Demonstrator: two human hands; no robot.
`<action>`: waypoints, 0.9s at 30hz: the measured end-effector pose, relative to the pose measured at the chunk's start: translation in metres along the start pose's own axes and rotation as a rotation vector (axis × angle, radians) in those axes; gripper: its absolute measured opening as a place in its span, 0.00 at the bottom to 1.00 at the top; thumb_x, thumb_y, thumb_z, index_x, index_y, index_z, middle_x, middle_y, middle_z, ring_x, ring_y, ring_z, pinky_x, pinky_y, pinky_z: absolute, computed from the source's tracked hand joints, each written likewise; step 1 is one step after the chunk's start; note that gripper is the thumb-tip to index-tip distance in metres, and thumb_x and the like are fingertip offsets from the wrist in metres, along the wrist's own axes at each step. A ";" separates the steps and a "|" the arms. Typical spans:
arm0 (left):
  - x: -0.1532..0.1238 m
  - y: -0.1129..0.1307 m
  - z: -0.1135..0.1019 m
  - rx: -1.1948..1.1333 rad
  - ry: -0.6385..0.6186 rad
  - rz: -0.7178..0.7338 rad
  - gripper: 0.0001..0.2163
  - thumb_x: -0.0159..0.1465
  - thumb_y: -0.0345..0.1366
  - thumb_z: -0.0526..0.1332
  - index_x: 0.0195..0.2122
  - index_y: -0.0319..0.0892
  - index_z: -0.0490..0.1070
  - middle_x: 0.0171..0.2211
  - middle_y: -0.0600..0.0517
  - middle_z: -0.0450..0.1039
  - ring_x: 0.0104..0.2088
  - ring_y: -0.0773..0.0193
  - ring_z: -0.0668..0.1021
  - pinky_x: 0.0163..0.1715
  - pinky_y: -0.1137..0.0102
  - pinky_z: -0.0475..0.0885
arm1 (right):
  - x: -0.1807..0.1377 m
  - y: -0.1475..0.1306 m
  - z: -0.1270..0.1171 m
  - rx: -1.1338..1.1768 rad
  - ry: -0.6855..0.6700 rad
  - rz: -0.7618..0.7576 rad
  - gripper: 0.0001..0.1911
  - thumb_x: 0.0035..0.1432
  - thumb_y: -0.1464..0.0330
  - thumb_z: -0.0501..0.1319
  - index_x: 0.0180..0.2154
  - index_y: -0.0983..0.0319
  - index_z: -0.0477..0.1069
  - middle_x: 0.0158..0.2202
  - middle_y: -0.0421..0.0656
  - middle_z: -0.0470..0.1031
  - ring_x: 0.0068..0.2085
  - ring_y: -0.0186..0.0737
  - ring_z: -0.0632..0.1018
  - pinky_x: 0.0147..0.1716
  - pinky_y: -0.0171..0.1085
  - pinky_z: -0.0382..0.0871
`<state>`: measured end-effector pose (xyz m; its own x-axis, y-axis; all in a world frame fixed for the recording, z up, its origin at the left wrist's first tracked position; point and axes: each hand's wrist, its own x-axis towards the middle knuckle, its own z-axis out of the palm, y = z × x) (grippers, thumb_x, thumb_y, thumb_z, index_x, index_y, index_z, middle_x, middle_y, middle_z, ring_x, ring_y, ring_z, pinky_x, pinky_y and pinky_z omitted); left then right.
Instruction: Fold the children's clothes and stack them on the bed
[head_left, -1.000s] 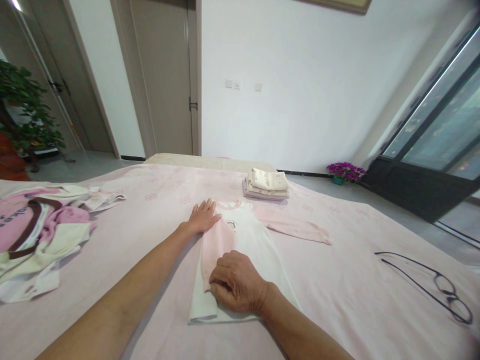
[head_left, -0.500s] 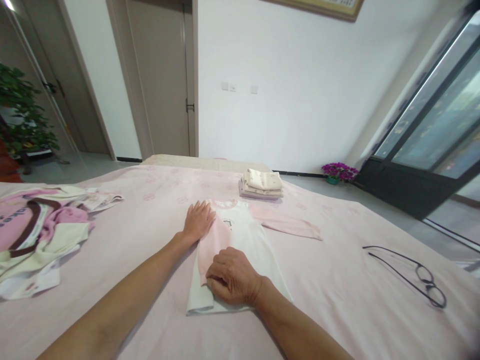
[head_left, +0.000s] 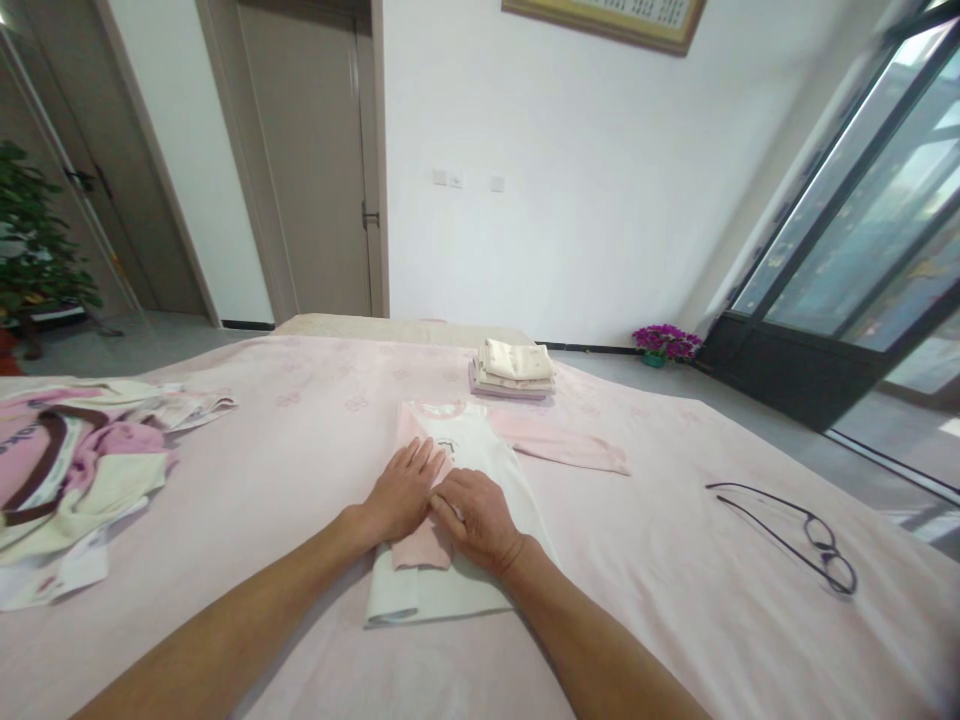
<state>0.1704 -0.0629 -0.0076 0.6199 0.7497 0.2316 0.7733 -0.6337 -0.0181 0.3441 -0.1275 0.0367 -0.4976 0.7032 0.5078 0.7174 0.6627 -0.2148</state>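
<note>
A small white top (head_left: 480, 455) with pink sleeves lies flat near the middle of a bed (head_left: 315, 440) covered in a pale pink sheet. Its pink neckline points to the far side and a small dark print sits on the chest. The left sleeve (head_left: 420, 545) is folded in over the body, so the left edge of the top runs straight; the right sleeve (head_left: 562, 450) is spread out to the right on the sheet. The white hem lies nearest, a little rumpled at the left corner.

The left hand (head_left: 401, 493) rests palm down on the folded sleeve, fingers together and flat, pinching nothing. The right hand (head_left: 474, 515) lies just beside it, touching it, knuckles up and fingers curled down onto the cloth; whether its fingertips nip the fabric cannot be told, since the back of the hand hides them.

Both hands cover the middle of the top, so the fold under them is out of sight. The print on the chest is too small to read.

At the far side sits a stack of folded clothes (head_left: 511, 368). To the left a loose heap of clothes (head_left: 67, 470) is cut off by the picture's edge. To the right a pair of glasses (head_left: 795, 530) lies on the sheet.
</note>
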 end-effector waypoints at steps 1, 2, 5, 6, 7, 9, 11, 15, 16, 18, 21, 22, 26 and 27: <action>0.000 0.001 -0.002 -0.009 0.008 -0.016 0.26 0.71 0.41 0.49 0.68 0.38 0.57 0.70 0.38 0.51 0.70 0.47 0.51 0.66 0.52 0.50 | 0.002 0.008 -0.002 -0.037 0.003 0.057 0.10 0.66 0.67 0.54 0.36 0.60 0.74 0.37 0.44 0.76 0.40 0.41 0.73 0.41 0.38 0.62; 0.000 0.001 -0.003 -0.020 0.010 -0.036 0.26 0.71 0.44 0.48 0.68 0.38 0.57 0.70 0.39 0.51 0.70 0.46 0.52 0.66 0.52 0.50 | 0.003 0.017 -0.005 -0.073 0.012 0.121 0.10 0.66 0.67 0.55 0.40 0.59 0.75 0.41 0.45 0.76 0.43 0.42 0.73 0.45 0.39 0.62; 0.000 0.004 -0.009 -0.056 -0.011 -0.081 0.28 0.71 0.48 0.48 0.68 0.40 0.57 0.70 0.40 0.51 0.70 0.45 0.52 0.66 0.52 0.50 | 0.003 0.056 -0.012 -0.209 0.045 0.366 0.16 0.67 0.66 0.53 0.52 0.60 0.72 0.56 0.49 0.72 0.55 0.47 0.70 0.55 0.43 0.60; 0.000 0.004 -0.011 -0.066 -0.019 -0.083 0.28 0.71 0.48 0.49 0.68 0.40 0.57 0.70 0.40 0.51 0.70 0.45 0.52 0.66 0.52 0.50 | 0.001 0.071 -0.014 -0.264 0.027 0.452 0.18 0.68 0.66 0.52 0.56 0.61 0.70 0.60 0.50 0.68 0.58 0.48 0.68 0.57 0.45 0.58; 0.000 0.005 -0.012 -0.074 -0.025 -0.084 0.27 0.71 0.48 0.49 0.68 0.40 0.57 0.70 0.41 0.50 0.70 0.45 0.52 0.66 0.53 0.49 | -0.002 0.087 -0.016 -0.322 0.003 0.524 0.21 0.68 0.65 0.51 0.59 0.61 0.67 0.63 0.51 0.64 0.61 0.50 0.65 0.60 0.47 0.55; 0.000 0.005 -0.013 -0.082 -0.026 -0.083 0.27 0.71 0.47 0.49 0.68 0.41 0.57 0.70 0.41 0.50 0.70 0.46 0.51 0.66 0.53 0.49 | -0.012 0.120 -0.021 -0.430 -0.056 0.636 0.26 0.68 0.61 0.50 0.64 0.61 0.62 0.70 0.52 0.53 0.68 0.54 0.55 0.64 0.52 0.47; 0.000 0.004 -0.012 -0.087 -0.021 -0.083 0.27 0.71 0.47 0.50 0.68 0.41 0.57 0.70 0.42 0.51 0.70 0.47 0.52 0.67 0.54 0.49 | -0.025 0.151 -0.027 -0.485 -0.104 0.748 0.30 0.69 0.56 0.48 0.66 0.61 0.58 0.72 0.52 0.46 0.70 0.57 0.48 0.65 0.55 0.41; 0.000 0.004 -0.009 -0.109 -0.001 -0.078 0.26 0.71 0.46 0.51 0.67 0.41 0.59 0.69 0.42 0.53 0.70 0.48 0.52 0.67 0.54 0.47 | -0.053 0.204 -0.048 -0.535 -0.143 0.958 0.30 0.70 0.54 0.43 0.67 0.61 0.57 0.71 0.53 0.47 0.70 0.57 0.51 0.65 0.53 0.44; 0.000 0.004 -0.009 -0.109 0.005 -0.072 0.26 0.71 0.46 0.51 0.67 0.41 0.59 0.69 0.42 0.54 0.70 0.49 0.52 0.67 0.53 0.47 | -0.059 0.214 -0.055 -0.544 -0.131 1.008 0.30 0.70 0.55 0.43 0.67 0.62 0.57 0.71 0.54 0.49 0.69 0.56 0.53 0.64 0.52 0.47; 0.000 0.004 -0.010 -0.098 0.005 -0.068 0.26 0.71 0.46 0.50 0.67 0.41 0.59 0.69 0.43 0.53 0.70 0.49 0.52 0.67 0.53 0.47 | -0.069 0.228 -0.068 -0.538 -0.120 1.092 0.29 0.71 0.57 0.42 0.65 0.64 0.60 0.67 0.57 0.58 0.66 0.55 0.61 0.62 0.50 0.54; 0.001 0.005 -0.013 -0.080 -0.027 -0.082 0.26 0.71 0.46 0.50 0.67 0.41 0.59 0.70 0.42 0.52 0.70 0.47 0.52 0.67 0.53 0.48 | -0.075 0.239 -0.085 -0.521 -0.131 1.138 0.26 0.69 0.60 0.44 0.60 0.67 0.66 0.58 0.59 0.69 0.59 0.57 0.69 0.56 0.50 0.61; 0.001 0.006 -0.014 -0.077 -0.037 -0.083 0.26 0.71 0.46 0.50 0.67 0.41 0.59 0.70 0.41 0.52 0.70 0.47 0.52 0.67 0.53 0.48 | -0.075 0.241 -0.089 -0.518 -0.134 1.143 0.26 0.69 0.61 0.46 0.57 0.68 0.68 0.56 0.60 0.70 0.58 0.58 0.70 0.55 0.52 0.62; 0.001 0.005 -0.013 -0.090 -0.032 -0.071 0.26 0.71 0.45 0.50 0.67 0.40 0.60 0.70 0.41 0.52 0.70 0.47 0.52 0.67 0.53 0.48 | -0.066 0.242 -0.105 -0.472 -0.143 1.163 0.20 0.63 0.62 0.55 0.49 0.67 0.75 0.54 0.62 0.71 0.58 0.63 0.69 0.53 0.55 0.63; 0.001 0.005 -0.012 -0.104 -0.023 -0.072 0.26 0.70 0.45 0.51 0.67 0.40 0.60 0.70 0.40 0.53 0.70 0.47 0.52 0.67 0.52 0.48 | -0.063 0.241 -0.109 -0.443 -0.146 1.172 0.18 0.61 0.63 0.56 0.47 0.67 0.76 0.52 0.62 0.73 0.57 0.63 0.71 0.52 0.55 0.64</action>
<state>0.1731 -0.0674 0.0047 0.5675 0.7972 0.2062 0.7985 -0.5939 0.0986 0.6015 -0.0397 0.0435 0.5181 0.8495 0.0993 0.8508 -0.5001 -0.1614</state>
